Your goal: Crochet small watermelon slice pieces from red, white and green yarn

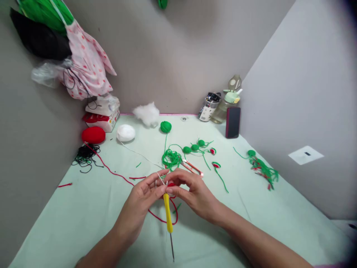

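Note:
My left hand [145, 197] is closed, thumb against fingers, with white yarn [160, 176] strung across its fingers. Opposite it, my right hand [195, 193] pinches a small red crochet piece [171, 184], partly hidden by the fingers. A crochet hook with a yellow handle [167, 212] hangs between the fingertips of both hands, one metal end pointing down toward me. Its upper end is hidden at the work. Red yarn [161, 219] loops below the hands and runs left to a red ball [93, 135]. The white strand leads to a white ball [125, 133].
Beyond my hands lie tangled green yarn [171, 159], orange thread snips [192, 167], small green balls [194, 147] and red-green pieces [216, 165]. White stuffing [147, 114], a phone [232, 123], a bottle [220, 111] and a pen holder [208, 108] stand by the walls. Yarn scraps [263, 169] lie right.

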Demonstrator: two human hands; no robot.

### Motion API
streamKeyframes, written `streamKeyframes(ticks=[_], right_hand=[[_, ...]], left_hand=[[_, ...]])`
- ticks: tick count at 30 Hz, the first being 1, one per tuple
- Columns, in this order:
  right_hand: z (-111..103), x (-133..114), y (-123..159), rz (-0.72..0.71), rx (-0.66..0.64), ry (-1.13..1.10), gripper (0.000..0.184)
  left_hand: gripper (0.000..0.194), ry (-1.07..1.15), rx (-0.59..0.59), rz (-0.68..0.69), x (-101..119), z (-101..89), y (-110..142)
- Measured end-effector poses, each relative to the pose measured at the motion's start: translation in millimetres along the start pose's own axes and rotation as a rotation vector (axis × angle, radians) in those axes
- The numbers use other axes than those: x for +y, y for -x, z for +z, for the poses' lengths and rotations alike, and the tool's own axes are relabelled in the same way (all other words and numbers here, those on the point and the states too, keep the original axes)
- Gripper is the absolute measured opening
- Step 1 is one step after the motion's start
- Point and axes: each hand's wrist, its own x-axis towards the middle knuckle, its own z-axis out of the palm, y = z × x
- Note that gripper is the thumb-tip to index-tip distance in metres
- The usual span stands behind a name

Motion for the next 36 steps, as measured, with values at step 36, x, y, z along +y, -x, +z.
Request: streamKeyframes(ticks=[36], right_hand=[[-60, 67, -4, 0.042, -0.021, 1.306, 0.019]], left_hand=[[0.044, 0.118, 0.069, -0.135, 13, -17.6, -5]])
